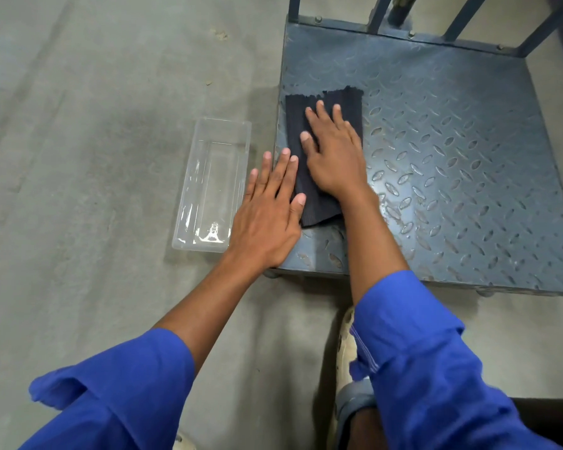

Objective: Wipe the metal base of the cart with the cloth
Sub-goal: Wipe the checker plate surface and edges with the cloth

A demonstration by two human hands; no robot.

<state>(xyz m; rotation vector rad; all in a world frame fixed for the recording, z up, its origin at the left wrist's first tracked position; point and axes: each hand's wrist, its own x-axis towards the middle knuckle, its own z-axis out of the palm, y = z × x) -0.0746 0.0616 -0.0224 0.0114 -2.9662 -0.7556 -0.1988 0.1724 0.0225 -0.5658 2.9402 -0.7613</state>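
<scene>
Cloth [294, 125] (dark, ribbed) lies flat at the left edge of the metal base [452, 141]; we press it with our right hand [335, 157], fingers straight. Our left hand [267, 216], fingers straight too, rests on that edge, touching the cloth.

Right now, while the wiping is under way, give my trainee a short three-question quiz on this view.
1. True or false: the right hand lies flat on the dark cloth on the metal base.
2. The clear tray sits: A) on the base, B) on the floor left of the base, C) in a hand.
3. Which of the two hands lies across the base's left edge?
Key: 1 true; 2 B; 3 the left hand.
</scene>
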